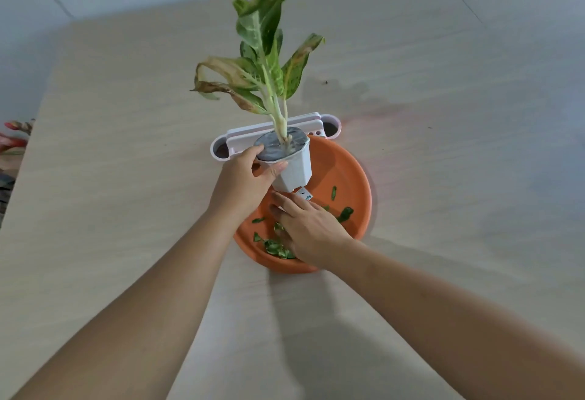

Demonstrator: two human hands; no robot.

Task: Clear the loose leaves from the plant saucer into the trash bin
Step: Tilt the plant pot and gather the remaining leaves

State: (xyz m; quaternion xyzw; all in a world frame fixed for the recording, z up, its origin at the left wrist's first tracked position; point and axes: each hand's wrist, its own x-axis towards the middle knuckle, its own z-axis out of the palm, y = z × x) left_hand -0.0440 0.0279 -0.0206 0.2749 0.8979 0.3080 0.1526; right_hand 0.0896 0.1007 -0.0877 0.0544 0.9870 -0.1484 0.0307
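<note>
An orange plastic plant saucer (348,178) sits near the middle of a pale wood-grain table (126,178), and scraps of loose green leaves (275,246) lie scattered across its floor, most of them bunched toward the near left rim, with a couple of stray pieces further right, such as one dark curl (345,213) close to the right wall. The person's left hand (243,181) is wrapped around a small white faceted pot (296,168), thumb over the rim and fingers closed against the side, holding it tilted with its base over the far left part of the saucer. A variegated plant (266,51) rises from the pot and leans away toward the far side; several of its leaves are browned and curled at the tips. The right hand (308,228) lies low inside the saucer, palm down, fingers spread loosely and pointing left, the fingertips on or just over the heap of leaf scraps; whether any piece is pinched beneath them cannot be told. Just behind the pot, touching the far rim of the saucer, stands a white rectangular plastic container (240,133) with a rounded opening at each end. At the far left edge of the scene, off the table, some red and pink foliage (14,138) pokes into view
</note>
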